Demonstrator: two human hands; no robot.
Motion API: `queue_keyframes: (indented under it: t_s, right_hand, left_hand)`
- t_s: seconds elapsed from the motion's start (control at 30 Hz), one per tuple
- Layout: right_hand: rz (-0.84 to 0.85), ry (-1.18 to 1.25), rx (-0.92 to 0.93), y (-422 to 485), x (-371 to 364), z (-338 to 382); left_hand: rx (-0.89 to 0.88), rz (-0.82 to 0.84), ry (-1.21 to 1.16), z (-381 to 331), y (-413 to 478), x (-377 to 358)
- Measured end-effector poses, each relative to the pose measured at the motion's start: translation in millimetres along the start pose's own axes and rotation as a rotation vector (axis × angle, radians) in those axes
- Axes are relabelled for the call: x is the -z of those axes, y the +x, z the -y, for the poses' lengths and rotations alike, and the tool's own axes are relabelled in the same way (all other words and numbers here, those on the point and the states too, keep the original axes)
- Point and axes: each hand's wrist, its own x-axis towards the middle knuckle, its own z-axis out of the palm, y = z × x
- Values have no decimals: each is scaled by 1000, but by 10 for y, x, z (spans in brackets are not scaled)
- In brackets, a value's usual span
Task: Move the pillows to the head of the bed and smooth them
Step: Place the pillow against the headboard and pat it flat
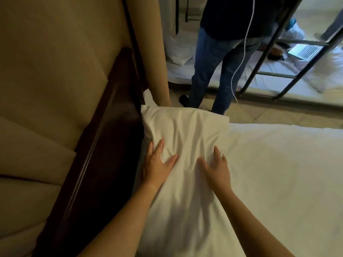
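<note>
Near the bottom of the frame both arms reach in over the bed (278,173). The left hand (157,164) lies flat and released on the pillow (185,130) by its headboard-side edge; the right hand (217,167) rests alongside, fingers spread, gripping nothing. The pillow sits mid-frame against the dark headboard (104,136), creased under the palms. Best, I'd say, to sweep both palms outward toward the far corners, pressing lightly. Beyond, upper right, someone in jeans (213,71) stands by a bunk.
</note>
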Motion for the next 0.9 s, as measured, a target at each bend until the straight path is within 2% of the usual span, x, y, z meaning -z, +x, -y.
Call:
queue_keyframes:
  t_s: [0.37, 0.53, 0.63, 0.77, 0.9]
  right_hand:
    - [85, 15, 24, 287, -665, -145]
    - [234, -160, -7, 396, -640, -410]
    - [205, -292, 8, 473, -615, -470]
    - [99, -363, 99, 575, -753, -343]
    - [60, -400, 203, 723, -1050, -139]
  left_hand:
    - [-4, -36, -9, 775, 343, 40]
    - [65, 87, 48, 1032, 367, -77]
    - [58, 86, 144, 1075, 376, -127]
    - [-137, -21, 306, 972, 465, -195]
    - [-260, 5, 282, 830, 593, -380]
